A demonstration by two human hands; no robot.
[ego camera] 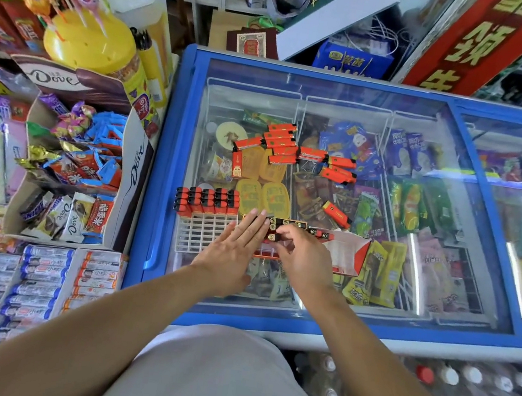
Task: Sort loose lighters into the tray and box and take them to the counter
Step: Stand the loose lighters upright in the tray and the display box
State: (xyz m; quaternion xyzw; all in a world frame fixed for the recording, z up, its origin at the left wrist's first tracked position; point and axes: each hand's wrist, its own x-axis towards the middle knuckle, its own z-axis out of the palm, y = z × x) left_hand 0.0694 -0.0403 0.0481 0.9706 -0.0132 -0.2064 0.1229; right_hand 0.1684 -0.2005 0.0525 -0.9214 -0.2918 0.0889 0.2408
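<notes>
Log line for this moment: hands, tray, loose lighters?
left hand: flat against box | right hand: fingers seating lighter in box | tray: partly filled | loose lighters: many on freezer lid

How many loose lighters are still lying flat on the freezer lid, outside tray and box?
About 10: a cluster of seven at the lid's far middle, two just right of it, one alone nearer the box. Overlaps may hide more.

Orange lighters (pixel 279 141), white grid tray (pixel 202 233), blue-framed freezer (pixel 172 160).
</notes>
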